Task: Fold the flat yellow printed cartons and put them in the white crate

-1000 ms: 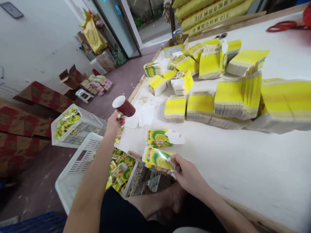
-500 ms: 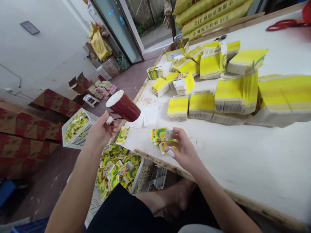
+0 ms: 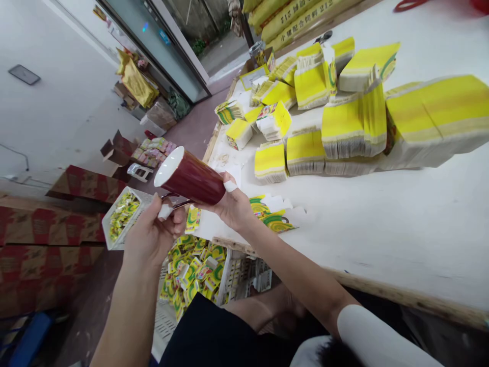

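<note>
A dark red mug (image 3: pixel 191 176) with a white inside is held tilted in front of me, its mouth toward the upper left. My left hand (image 3: pixel 153 224) is closed on the mug's handle, with white wrapping on a finger. Around the mug's base end wraps my right hand (image 3: pixel 235 204), its thumb also covered in white. Several flat yellow-green cartons (image 3: pixel 273 214) lie on the white table (image 3: pixel 362 219) just right of my right hand. One more small yellow-green carton (image 3: pixel 193 219) rests at the table's edge below the mug.
Stacks of yellow cartons (image 3: pixel 355 122) run across the table. Below its edge stands a white crate (image 3: pixel 225 275) full of small yellow boxes. Another white basket (image 3: pixel 110 229) sits on the floor at left, beside stacked brown-red boxes (image 3: pixel 42 219). Red scissors (image 3: pixel 408 5) lie far right.
My right hand has left the flat cartons on the table and moved left onto the mug's base. My left hand still grips the handle. The view has shifted slightly.
</note>
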`<action>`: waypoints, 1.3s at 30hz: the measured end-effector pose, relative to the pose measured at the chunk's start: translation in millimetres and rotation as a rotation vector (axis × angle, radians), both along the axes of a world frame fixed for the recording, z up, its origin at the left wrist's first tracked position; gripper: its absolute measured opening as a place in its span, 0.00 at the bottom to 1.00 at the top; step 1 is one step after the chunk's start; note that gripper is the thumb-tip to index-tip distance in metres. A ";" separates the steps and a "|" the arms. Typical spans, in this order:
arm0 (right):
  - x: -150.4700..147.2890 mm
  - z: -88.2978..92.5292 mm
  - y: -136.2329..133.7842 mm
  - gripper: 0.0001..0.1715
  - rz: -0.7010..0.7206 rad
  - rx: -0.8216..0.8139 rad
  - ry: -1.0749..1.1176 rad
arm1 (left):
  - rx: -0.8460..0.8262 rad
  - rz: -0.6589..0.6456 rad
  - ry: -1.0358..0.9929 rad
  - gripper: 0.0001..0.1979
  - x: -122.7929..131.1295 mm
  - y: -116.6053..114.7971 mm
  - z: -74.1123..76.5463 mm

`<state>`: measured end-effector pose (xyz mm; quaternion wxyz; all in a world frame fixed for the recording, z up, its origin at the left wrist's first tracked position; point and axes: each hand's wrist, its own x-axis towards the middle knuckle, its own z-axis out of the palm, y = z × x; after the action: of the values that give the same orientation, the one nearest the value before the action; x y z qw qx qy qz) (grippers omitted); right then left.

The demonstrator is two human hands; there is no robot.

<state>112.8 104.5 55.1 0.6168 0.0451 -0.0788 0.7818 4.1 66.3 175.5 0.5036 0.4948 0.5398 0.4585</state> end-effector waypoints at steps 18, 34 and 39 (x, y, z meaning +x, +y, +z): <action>21.0 -24.8 7.2 0.35 0.037 0.066 0.045 | -0.007 -0.001 0.014 0.12 6.7 6.6 -13.3; 18.9 -27.9 4.7 0.29 0.018 0.043 0.011 | -0.016 0.046 0.021 0.13 15.8 7.7 -13.4; 19.2 -28.3 4.0 0.28 0.027 0.028 0.001 | -0.004 0.015 0.047 0.11 11.7 8.0 -15.6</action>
<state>132.0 108.5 26.8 0.6056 0.0553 -0.0886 0.7889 15.8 74.2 159.9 0.4882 0.5003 0.5563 0.4494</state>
